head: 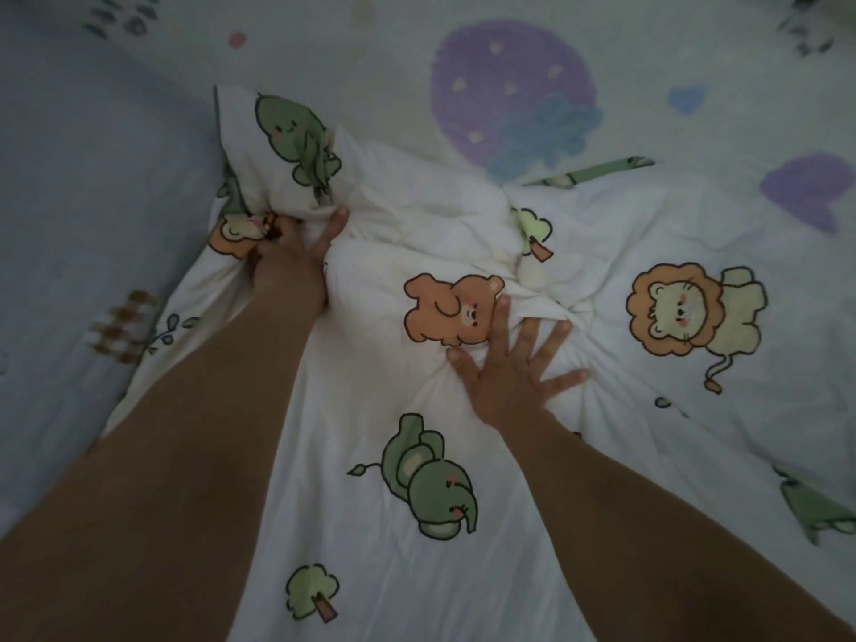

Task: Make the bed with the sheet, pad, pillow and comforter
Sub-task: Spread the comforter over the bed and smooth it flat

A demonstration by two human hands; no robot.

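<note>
Two bare hands are in view, and one comforter (370,549), white with cartoon prints. It lies rumpled across the middle and right of the bed, over a pale printed cloth (370,48) that shows along the top; whether that cloth is the sheet or the pad cannot be told. The left hand (287,257) grips a bunched fold of the comforter near its left edge, with its fingertips buried in the fabric and only the thumb plainly seen. The right hand (514,368) lies flat on the comforter, all five fingers spread wide and holding nothing, its index finger touching the one bear print (451,310).

Counted on the comforter are one green elephant (431,474), one green crocodile-like creature (292,132), one tree (535,231) above the right hand and a second tree (310,590) near the bottom. There are two lions: a whole lion (685,312) at the right and a half-hidden lion (229,236) under the left hand's fingers. A green print (815,512) is cut off by the right edge.

The pale cloth carries two purple shapes, a large one (509,85) and a smaller one (806,187), plus one blue blotch (688,97) and one pink dot (237,39). One blue-grey cloth (92,178) with a brown checked patch (122,326) fills the left side; what it is cannot be made out in the dim, soft picture
</note>
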